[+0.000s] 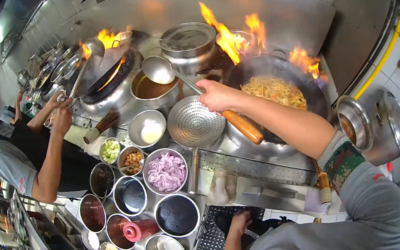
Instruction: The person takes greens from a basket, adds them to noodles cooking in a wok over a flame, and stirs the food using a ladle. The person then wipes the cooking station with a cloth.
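My right hand (216, 96) is closed around the handle of a metal ladle (158, 70), whose bowl is over the edge of a pot of brown liquid (152, 87). To the right, a black wok (314, 90) holds noodles (274, 92), with flames behind it. Below the ladle lies a perforated strainer (196, 120) with its handle toward me. My left hand (240, 222) hangs low near the floor mat, its fingers curled; what they hold, if anything, cannot be made out.
At the left a co-worker (9, 150) holds a ladle over a flaming wok (105, 77). Bowls of sliced onion (167, 172), chopped greens (110, 150) and sauces crowd the counter, with a red bottle (140, 230). Metal pots (392, 125) stand at the right.
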Available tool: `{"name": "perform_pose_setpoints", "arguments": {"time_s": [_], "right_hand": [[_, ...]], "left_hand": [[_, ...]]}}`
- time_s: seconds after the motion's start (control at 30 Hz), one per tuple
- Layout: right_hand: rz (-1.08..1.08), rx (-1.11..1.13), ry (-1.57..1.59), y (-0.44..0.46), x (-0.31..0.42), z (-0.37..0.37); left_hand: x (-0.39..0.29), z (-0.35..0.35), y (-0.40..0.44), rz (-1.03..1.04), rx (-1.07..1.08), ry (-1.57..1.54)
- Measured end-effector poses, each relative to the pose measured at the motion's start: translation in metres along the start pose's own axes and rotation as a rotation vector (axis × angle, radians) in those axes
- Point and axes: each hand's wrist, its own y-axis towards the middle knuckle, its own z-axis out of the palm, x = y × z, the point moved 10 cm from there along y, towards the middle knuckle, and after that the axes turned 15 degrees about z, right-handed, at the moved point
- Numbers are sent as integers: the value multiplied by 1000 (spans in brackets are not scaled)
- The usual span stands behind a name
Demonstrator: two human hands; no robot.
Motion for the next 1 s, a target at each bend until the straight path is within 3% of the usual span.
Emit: {"name": "perform_pose_setpoints", "arguments": {"time_s": [0.13,0.23,0.37,0.47,0.57,0.67,0.8,0.93,1.0], "right_hand": [[42,33,-11,10,0,11],[93,167,232,4,-5,18],[110,445,785,-9,-25,21],[197,686,1086,-59,-51,4],[154,644,1185,-122,-74,-38],[240,348,1122,-177,-101,-88],[255,184,991,-183,-170,-135],[218,-23,890,-161,-248,-177],[283,-274,639,-182,-257,-203]], "left_hand": [[-88,17,-120,116,41,88],[-132,32,-168,209,85,148],[-178,49,-198,376,109,268],[-207,53,-205,503,114,393],[-239,60,-221,544,120,486],[-271,81,-223,644,149,498],[-323,134,-201,810,203,741],[-373,228,-189,1174,261,1085],[-385,271,-188,1362,259,1253]]}}
